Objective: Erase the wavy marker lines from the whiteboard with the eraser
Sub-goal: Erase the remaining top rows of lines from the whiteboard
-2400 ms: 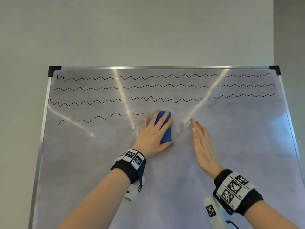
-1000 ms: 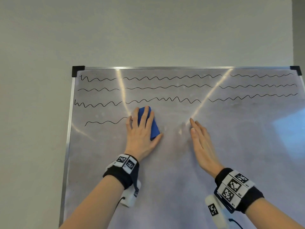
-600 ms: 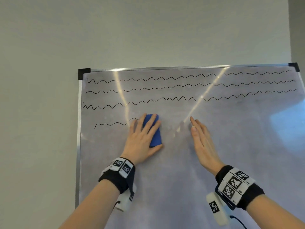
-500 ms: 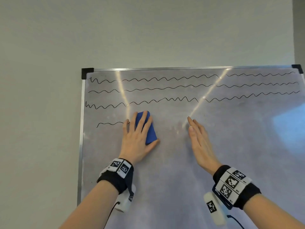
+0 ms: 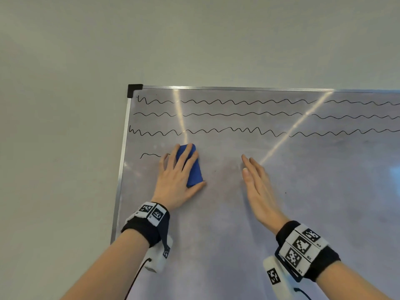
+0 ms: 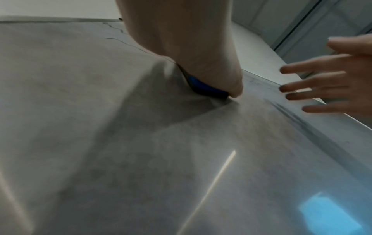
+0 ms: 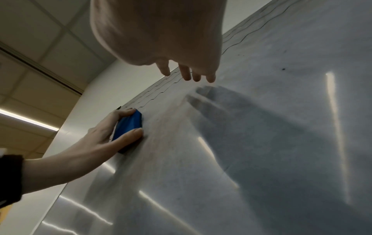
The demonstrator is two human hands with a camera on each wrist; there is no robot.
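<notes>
The whiteboard (image 5: 303, 202) hangs on a wall, with three long wavy black lines (image 5: 238, 102) across its top. Below them only a short stub of a fourth line (image 5: 150, 155) is left, near the left frame. My left hand (image 5: 175, 180) holds the blue eraser (image 5: 193, 169) against the board just right of that stub, fingers over its top and thumb along its lower edge. The right wrist view shows the eraser (image 7: 128, 125) flat on the board. My right hand (image 5: 257, 187) is held beside it with straight fingers, empty, edge-on to the board.
The board's metal frame (image 5: 122, 169) and black corner cap (image 5: 134, 89) are close to the left of the eraser. A plain wall surrounds the board. Smudged grey board surface lies below both hands.
My left hand has slid the eraser leftward along the fourth line, which has grown much shorter. The right hand has kept its place with straight fingers.
</notes>
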